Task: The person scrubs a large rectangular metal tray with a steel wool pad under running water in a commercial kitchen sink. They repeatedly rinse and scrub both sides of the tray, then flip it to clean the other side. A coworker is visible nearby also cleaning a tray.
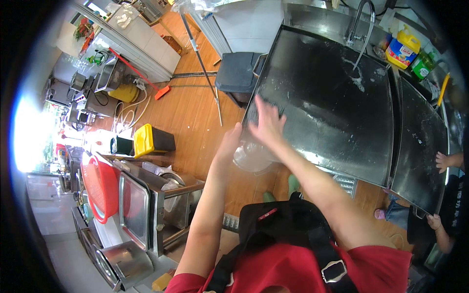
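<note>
A large dark metal tray (329, 106) with a wet, streaked surface lies before me, a faucet (361, 22) above its far side. My right hand (269, 122) is pressed near the tray's left corner on a grey mesh scouring pad (277, 106), fingers spread over it. At the tray's left edge my left hand (231, 141) rests with the thumb up against the rim; whether its fingers grip the rim is hidden. Below my hands a round translucent thing (253, 157) shows, blurred. A second dark tray (421, 135) stands to the right.
Another person's hand (442, 162) touches the second tray. Detergent bottles (403, 49) stand behind it. A grey lidded bin (238, 69) is by the tray's left side. On the left are a yellow-lidded bin (144, 141), a metal rack (159, 219) and a red plastic basket (97, 183).
</note>
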A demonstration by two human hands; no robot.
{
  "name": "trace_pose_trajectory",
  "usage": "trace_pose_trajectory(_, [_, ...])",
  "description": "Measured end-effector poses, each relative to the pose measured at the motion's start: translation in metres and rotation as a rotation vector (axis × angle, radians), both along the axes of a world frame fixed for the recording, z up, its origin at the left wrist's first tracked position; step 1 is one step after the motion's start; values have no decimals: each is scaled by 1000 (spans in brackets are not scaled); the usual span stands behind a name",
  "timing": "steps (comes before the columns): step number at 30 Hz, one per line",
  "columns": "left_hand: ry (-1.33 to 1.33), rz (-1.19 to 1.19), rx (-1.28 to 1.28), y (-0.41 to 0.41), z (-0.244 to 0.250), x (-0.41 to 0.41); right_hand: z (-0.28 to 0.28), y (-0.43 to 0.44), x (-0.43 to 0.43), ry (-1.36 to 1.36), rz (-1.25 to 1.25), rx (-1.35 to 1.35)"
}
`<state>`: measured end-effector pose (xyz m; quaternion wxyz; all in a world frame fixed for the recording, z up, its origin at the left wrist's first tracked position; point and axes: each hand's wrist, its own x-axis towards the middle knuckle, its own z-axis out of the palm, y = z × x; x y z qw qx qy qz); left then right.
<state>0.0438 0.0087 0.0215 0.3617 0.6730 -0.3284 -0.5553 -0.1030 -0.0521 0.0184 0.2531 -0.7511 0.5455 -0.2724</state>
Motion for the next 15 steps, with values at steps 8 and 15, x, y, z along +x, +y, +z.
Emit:
trace_pose_trajectory(8, [-312,-42,-136,-18,-27,-8,-3,-82,-11,101,-21,-42])
trace_pose_trajectory(15, [-738,-141,-116,-27,-19,-11,-17,-131,-36,278,-78,-129])
